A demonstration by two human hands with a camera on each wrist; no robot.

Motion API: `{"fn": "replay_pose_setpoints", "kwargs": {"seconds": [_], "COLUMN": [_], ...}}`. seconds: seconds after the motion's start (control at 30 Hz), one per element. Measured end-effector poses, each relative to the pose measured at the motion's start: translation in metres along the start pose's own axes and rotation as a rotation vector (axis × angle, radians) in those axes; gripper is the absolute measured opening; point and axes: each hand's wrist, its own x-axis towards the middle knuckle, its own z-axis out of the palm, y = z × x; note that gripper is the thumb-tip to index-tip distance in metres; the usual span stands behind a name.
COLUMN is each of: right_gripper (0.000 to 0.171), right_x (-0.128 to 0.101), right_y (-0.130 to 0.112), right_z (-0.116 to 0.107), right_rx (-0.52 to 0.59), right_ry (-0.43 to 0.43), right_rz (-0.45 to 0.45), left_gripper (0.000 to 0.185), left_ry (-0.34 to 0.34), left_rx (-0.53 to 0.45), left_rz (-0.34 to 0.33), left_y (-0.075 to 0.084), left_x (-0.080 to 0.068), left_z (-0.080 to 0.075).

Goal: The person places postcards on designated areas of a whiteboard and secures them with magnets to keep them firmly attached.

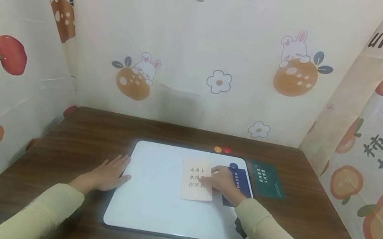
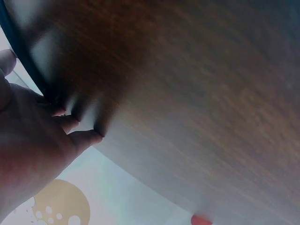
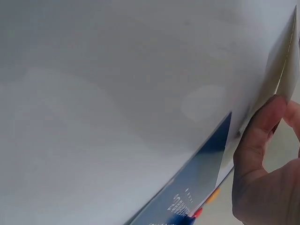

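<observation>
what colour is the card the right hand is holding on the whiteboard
The card is pale cream with dark printed characters, held by the right hand; the head view shows it best.

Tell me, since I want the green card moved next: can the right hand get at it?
Probably yes. The green card lies flat on the table, uncovered, just right of the right hand, though that hand now holds the cream card.

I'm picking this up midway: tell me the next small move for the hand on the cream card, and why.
Probably lift the cream card clear of the whiteboard. The right hand already pinches its right edge, which the right wrist view shows raised off the board, while the left hand lies flat at the board's left edge, steadying it.
</observation>
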Motion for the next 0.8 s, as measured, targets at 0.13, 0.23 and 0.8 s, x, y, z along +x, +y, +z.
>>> {"fn": "replay_pose_setpoints", "kwargs": {"seconds": [0.13, 0.23, 0.8], "right_gripper": [0.064, 0.064, 0.060], "right_x": [0.0009, 0.0017, 0.0001], "right_y": [0.0028, 0.0042, -0.0015], "right_z": [0.0010, 0.0012, -0.0017], "right_rx": [-0.032, -0.051, -0.135], "right_ry": [-0.005, -0.011, -0.021], "right_rz": [-0.032, -0.052, -0.096], "left_gripper": [0.069, 0.069, 0.070], "left_ry": [-0.001, -0.002, 0.001], "left_rx": [-0.004, -0.005, 0.009], "left_rz": [-0.002, -0.004, -0.003], "left_y": [0.0001, 0.0000, -0.0010], "left_x": [-0.0009, -0.0013, -0.0002], "left_z": [-0.0005, -0.0004, 0.0009]}}
